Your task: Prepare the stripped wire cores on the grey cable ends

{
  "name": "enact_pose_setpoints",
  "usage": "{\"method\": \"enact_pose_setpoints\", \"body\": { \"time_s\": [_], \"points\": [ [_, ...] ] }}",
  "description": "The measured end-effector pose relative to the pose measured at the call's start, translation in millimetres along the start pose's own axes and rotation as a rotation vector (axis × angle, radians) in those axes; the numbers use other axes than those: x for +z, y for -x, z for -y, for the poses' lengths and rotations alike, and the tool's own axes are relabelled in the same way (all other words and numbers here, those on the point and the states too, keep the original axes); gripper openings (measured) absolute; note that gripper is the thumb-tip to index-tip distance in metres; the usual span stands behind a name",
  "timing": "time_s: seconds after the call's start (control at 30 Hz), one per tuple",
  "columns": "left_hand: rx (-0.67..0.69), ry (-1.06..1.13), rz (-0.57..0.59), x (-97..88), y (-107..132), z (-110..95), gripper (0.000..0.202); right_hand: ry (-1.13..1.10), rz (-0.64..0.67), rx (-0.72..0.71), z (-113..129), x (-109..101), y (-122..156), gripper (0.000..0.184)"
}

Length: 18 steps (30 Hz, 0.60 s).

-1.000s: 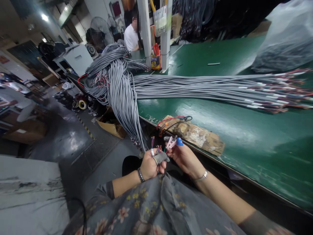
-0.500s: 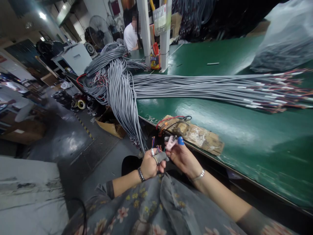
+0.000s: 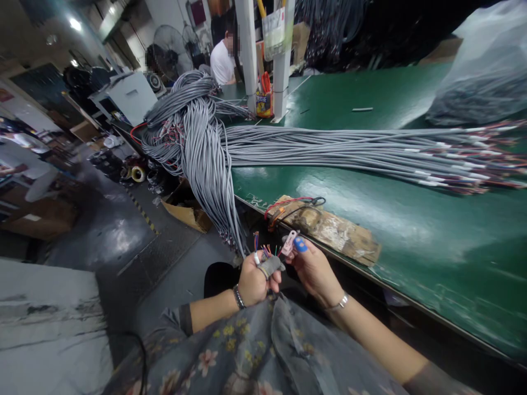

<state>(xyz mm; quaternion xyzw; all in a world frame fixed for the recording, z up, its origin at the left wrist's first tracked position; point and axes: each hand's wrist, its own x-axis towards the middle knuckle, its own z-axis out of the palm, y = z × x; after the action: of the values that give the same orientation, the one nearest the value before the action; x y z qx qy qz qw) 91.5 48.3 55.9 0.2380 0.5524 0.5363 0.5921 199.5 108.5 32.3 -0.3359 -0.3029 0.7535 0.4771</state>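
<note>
Just below the tabletop [image 3: 370,181] edge, the left hand [image 3: 252,281] has its grip closed around a gray cable end [image 3: 270,265], with coloured wires [image 3: 265,250] fanning out above the thumb. Just right of that grip, the right hand [image 3: 313,269] pinches a small pink connector [image 3: 289,243] beside the wire tips. A gray cable bundle [image 3: 214,181] hangs above and left of the left grip.

They wear a grey floral garment [image 3: 247,351], dark left-wrist bracelet [image 3: 238,297], silver right-wrist bangle [image 3: 340,302] and blue fingertip cover [image 3: 300,245].

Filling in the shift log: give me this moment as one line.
left hand: holds coloured wire ends | right hand: pinches pink connector | green bench: gray cable bundle
</note>
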Motion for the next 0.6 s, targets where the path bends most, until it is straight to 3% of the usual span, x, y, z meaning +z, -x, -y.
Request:
{"method": "enact_pose_setpoints", "body": {
  "time_s": [0.2,0.37,0.6],
  "points": [
    [0.003,-0.033,-0.012,0.6,-3.3,3.7,0.042,0.175,-0.105,-0.168,-4.0,-6.6,-1.0,0.039],
    [-0.013,-0.034,-0.006,0.9,-3.7,5.1,0.041,0.036,0.047,0.02,-1.9,-2.8,-3.0,0.043],
    [-0.035,-0.062,0.007,3.0,-1.3,3.6,0.041,-0.106,0.019,0.09,-1.0,-2.2,-5.4,0.038]
  ]
}}
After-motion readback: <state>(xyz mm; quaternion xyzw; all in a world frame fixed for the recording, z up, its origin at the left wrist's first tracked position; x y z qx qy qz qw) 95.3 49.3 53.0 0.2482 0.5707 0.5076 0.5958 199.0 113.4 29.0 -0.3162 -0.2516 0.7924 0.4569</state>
